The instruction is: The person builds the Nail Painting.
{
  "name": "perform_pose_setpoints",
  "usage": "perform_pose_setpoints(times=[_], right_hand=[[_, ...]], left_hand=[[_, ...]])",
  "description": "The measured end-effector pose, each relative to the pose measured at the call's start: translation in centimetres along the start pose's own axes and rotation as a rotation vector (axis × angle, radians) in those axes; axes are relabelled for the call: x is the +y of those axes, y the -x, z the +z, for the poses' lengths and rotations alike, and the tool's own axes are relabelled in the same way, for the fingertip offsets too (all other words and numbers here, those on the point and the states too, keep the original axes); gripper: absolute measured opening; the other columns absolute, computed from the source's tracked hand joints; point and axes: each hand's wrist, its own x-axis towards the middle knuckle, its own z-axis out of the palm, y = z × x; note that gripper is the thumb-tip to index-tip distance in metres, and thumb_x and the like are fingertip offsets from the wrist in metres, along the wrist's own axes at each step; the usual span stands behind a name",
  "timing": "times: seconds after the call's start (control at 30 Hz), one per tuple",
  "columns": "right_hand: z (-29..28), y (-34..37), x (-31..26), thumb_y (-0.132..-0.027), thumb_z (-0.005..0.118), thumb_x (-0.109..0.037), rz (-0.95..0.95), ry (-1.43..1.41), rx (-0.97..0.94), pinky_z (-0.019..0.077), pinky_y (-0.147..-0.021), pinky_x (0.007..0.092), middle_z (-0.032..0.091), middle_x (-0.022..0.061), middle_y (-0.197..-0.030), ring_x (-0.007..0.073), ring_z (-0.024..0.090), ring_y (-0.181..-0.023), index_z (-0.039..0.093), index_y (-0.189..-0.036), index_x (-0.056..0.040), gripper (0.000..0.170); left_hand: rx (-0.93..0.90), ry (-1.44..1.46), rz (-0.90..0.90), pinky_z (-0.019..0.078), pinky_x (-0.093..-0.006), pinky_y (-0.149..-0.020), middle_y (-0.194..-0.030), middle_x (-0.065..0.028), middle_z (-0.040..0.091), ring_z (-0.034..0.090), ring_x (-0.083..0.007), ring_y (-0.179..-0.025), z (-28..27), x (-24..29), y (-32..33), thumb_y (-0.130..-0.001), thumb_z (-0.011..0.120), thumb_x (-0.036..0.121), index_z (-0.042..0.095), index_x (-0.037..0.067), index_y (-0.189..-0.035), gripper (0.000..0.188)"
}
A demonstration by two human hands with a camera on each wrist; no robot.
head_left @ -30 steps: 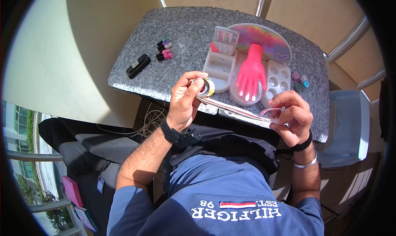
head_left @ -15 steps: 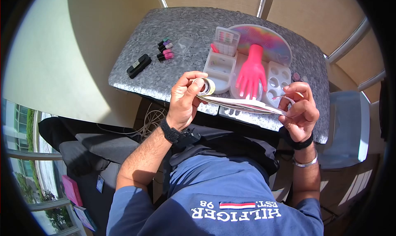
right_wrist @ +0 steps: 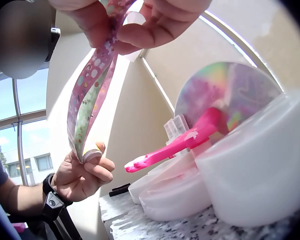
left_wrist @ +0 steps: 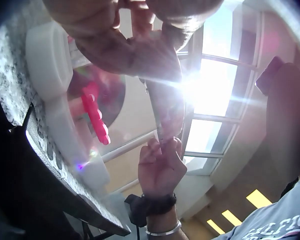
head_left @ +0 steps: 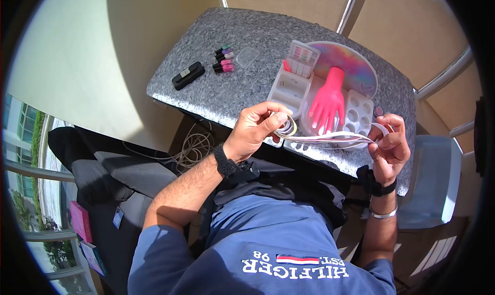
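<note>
Several long printed strips (head_left: 330, 138) stretch between the hands, just in front of the table. In the right wrist view they show as pink and green patterned strips (right_wrist: 88, 107) with pale edges. The left hand (head_left: 257, 131) pinches their coiled end between thumb and fingers. At the other end, the right hand (head_left: 390, 146) pinches the strips, and a loose end curls up by its fingers. Behind the strips a bright pink model hand (head_left: 328, 100) with white-tipped nails slopes down over a white base, fingers towards the person.
A white organiser tray (head_left: 278, 96) with compartments flanks the model hand, and a palette with round wells (head_left: 352, 114) stands at its right. Nail polish bottles (head_left: 223, 66), a clear lid (head_left: 247, 58) and a black case (head_left: 188, 76) lie at left. A translucent bin (head_left: 430, 181) stands right of the table.
The right hand has moved up and to the right, still pinching the strips. The coil in the left hand looks looser and is turned differently. The head view has shifted a little.
</note>
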Motion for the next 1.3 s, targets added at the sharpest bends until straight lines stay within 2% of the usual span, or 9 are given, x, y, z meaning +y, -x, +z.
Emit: perform_pose_setpoints(times=[0.2, 0.37, 0.43, 0.5, 0.83, 0.93, 1.1, 1.13, 1.3], right_hand=[[0.5, 0.1, -0.4, -0.096, 0.082, 0.003, 0.195, 0.044, 0.142, 0.0545, -0.073, 0.0253, 0.059, 0.0176, -0.138, 0.0115, 0.064, -0.082, 0.06, -0.096, -0.0012, 0.023], [1.6, 0.1, -0.4, -0.096, 0.085, -0.001, 0.237, 0.065, 0.146, 0.0561, -0.074, 0.0233, 0.058, 0.0161, -0.14, 0.0114, 0.069, -0.088, 0.062, -0.098, -0.0012, 0.023], [2.3, 0.2, -0.5, -0.096, 0.084, 0.0, 0.223, 0.07, 0.115, 0.0575, -0.075, 0.0239, 0.058, 0.0162, -0.14, 0.0112, 0.07, -0.09, 0.063, -0.1, -0.0009, 0.022], [3.1, 0.2, -0.8, -0.095, 0.084, 0.002, 0.239, 0.071, 0.095, 0.0589, -0.076, 0.0241, 0.057, 0.0161, -0.141, 0.0116, 0.071, -0.091, 0.062, -0.101, -0.0007, 0.022], [2.5, 0.3, -0.4, -0.099, 0.083, -0.004, 0.196, -0.016, 0.135, 0.0601, -0.075, 0.0254, 0.055, 0.0156, -0.142, 0.0137, 0.069, -0.093, 0.059, -0.102, -0.0016, 0.024], [2.0, 0.3, -0.2, -0.099, 0.084, -0.007, 0.155, -0.048, 0.156, 0.0603, -0.078, 0.0271, 0.056, 0.0161, -0.141, 0.0149, 0.068, -0.094, 0.058, -0.102, -0.0024, 0.026], [1.6, -0.1, 0.0, -0.098, 0.086, -0.011, 0.04, -0.038, 0.226, 0.0604, -0.083, 0.032, 0.058, 0.0175, -0.141, 0.0169, 0.067, -0.094, 0.058, -0.102, -0.0036, 0.029], [1.5, -0.1, 0.0, -0.097, 0.087, -0.013, 0.028, -0.036, 0.235, 0.0592, -0.089, 0.0357, 0.059, 0.0181, -0.141, 0.018, 0.067, -0.095, 0.058, -0.101, -0.0046, 0.03], [1.3, 0.0, 0.0, -0.095, 0.089, -0.015, 0.003, -0.047, 0.255, 0.0577, -0.091, 0.0366, 0.059, 0.018, -0.141, 0.0182, 0.066, -0.096, 0.058, -0.1, -0.0054, 0.033]], left_hand=[[-0.19, -0.084, -0.136, 0.0605, -0.0259, -0.071, -0.103, -0.0048, 0.078, 0.072, -0.0088, -0.089, 0.6, 0.6, 0.4, -0.108, 0.076, 0.022, 0.078, 0.002, -0.123, 0.025], [-0.393, -0.034, -0.322, 0.06, -0.0251, -0.075, -0.109, -0.0037, 0.078, 0.071, -0.0074, -0.092, 1.9, 0.5, 1.3, -0.106, 0.079, 0.017, 0.079, 0.002, -0.125, 0.025], [-0.461, -0.115, -0.364, 0.0581, -0.0277, -0.093, -0.115, -0.0039, 0.077, 0.07, -0.0098, -0.105, 2.4, 0.1, 1.5, -0.105, 0.08, 0.017, 0.079, 0.002, -0.126, 0.026], [-0.504, -0.077, -0.399, 0.0561, -0.0297, -0.1, -0.118, -0.0044, 0.077, 0.069, -0.0107, -0.11, 2.7, -0.3, 1.8, -0.105, 0.08, 0.016, 0.078, 0.002, -0.127, 0.026], [-0.501, -0.016, -0.383, 0.0563, -0.0308, -0.103, -0.123, -0.0059, 0.075, 0.07, -0.0127, -0.115, 2.7, -0.4, 1.8, -0.103, 0.081, 0.012, 0.073, 0.002, -0.135, 0.034], [-0.502, -0.027, -0.241, 0.0632, -0.0267, -0.079, -0.111, -0.0007, 0.075, 0.071, -0.0071, -0.097, 2.7, -0.8, 1.7, -0.107, 0.078, 0.023, 0.072, 0.007, -0.136, 0.033], [-0.436, 0.018, -0.29, 0.0637, -0.0281, -0.08, -0.111, -0.0043, 0.076, 0.072, -0.0095, -0.096, 2.6, 0.8, 1.5, -0.109, 0.075, 0.021, 0.073, 0.005, -0.133, 0.029], [-0.435, 0.025, -0.282, 0.0631, -0.0284, -0.08, -0.111, -0.0059, 0.076, 0.073, -0.0108, -0.095, 2.3, 0.5, 1.4, -0.108, 0.075, 0.018, 0.073, 0.004, -0.133, 0.028], [-0.41, 0.047, -0.266, 0.0619, -0.0282, -0.075, -0.106, -0.0062, 0.075, 0.073, -0.0113, -0.091, 1.9, 0.3, 1.3, -0.107, 0.076, 0.018, 0.071, 0.003, -0.125, 0.024]])
